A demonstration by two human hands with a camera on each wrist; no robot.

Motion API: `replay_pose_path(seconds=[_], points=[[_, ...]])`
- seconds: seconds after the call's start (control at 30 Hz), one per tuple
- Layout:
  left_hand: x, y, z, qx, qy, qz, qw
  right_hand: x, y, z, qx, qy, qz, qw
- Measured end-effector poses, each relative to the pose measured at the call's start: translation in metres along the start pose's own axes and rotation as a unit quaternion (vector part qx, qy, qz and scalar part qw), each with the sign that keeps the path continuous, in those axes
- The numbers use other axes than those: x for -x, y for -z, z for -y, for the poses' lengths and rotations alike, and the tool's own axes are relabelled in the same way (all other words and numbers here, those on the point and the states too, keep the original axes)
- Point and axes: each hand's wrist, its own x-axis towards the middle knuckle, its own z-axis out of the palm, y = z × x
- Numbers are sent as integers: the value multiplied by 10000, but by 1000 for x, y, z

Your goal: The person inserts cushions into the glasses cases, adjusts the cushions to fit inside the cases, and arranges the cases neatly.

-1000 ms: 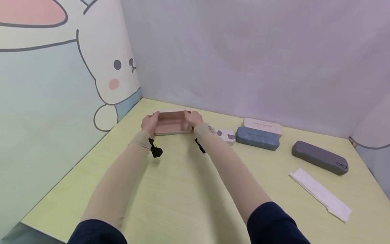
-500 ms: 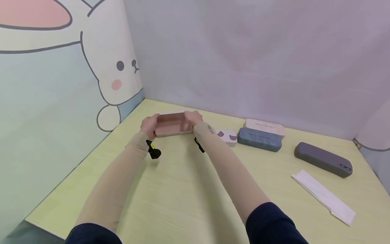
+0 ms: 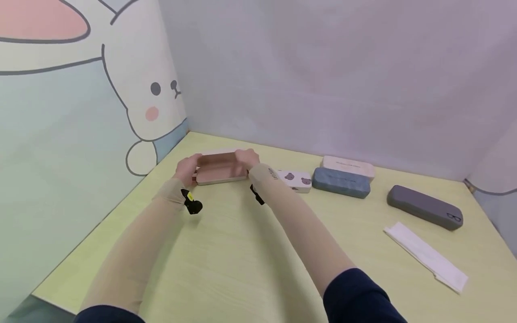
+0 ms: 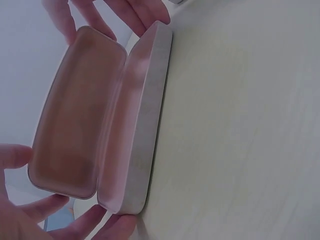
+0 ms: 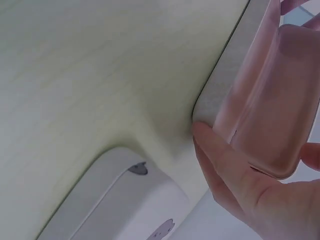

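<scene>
An opened glasses case (image 3: 221,170) with a pink lining sits toward the back left of the table, its hollow side facing me. My left hand (image 3: 187,169) grips its left end. At the other end, my right hand (image 3: 248,159) holds the case between thumb and fingers. In the left wrist view the raised lid (image 4: 75,115) leans back from the pale base (image 4: 150,115), and nothing lies inside. Close to the right hand lies a white case with bear faces (image 3: 296,180), also seen in the right wrist view as a rounded white box (image 5: 120,200).
Right of the bear case, a blue case (image 3: 341,182) lies in front of a pale pink case (image 3: 349,166). Farther right are a dark grey case with a glasses emblem (image 3: 424,207) and a folded white cloth (image 3: 426,256). Fabric walls (image 3: 323,80) border the table's back and left.
Both hands have shifted the opened glasses case a little to the left, away from the bear case, more of which now shows. The other cases and the cloth stay put.
</scene>
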Motion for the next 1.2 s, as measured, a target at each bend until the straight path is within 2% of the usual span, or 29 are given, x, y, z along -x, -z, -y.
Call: replay_pose_path(seconds=[0.3,0.4,0.6,0.83,1.07,1.2], points=[[8,26,7,-463,111,80,9988,17,-14,3,-225,-37,314,9992],[13,36,8,-592,110,272,9978,27,-16,5,-226,6,432,9988],[23,47,8,-992,-79,629,9931,47,-19,5,-184,-2,396,9990],[35,47,12,-1288,-226,751,9886,70,-17,-3,-130,120,186,9997],[53,39,20,-1533,-247,838,9843,86,-5,-18,-255,191,309,9990],[63,33,24,-1631,-238,862,9826,91,3,-28,-131,149,400,9990]])
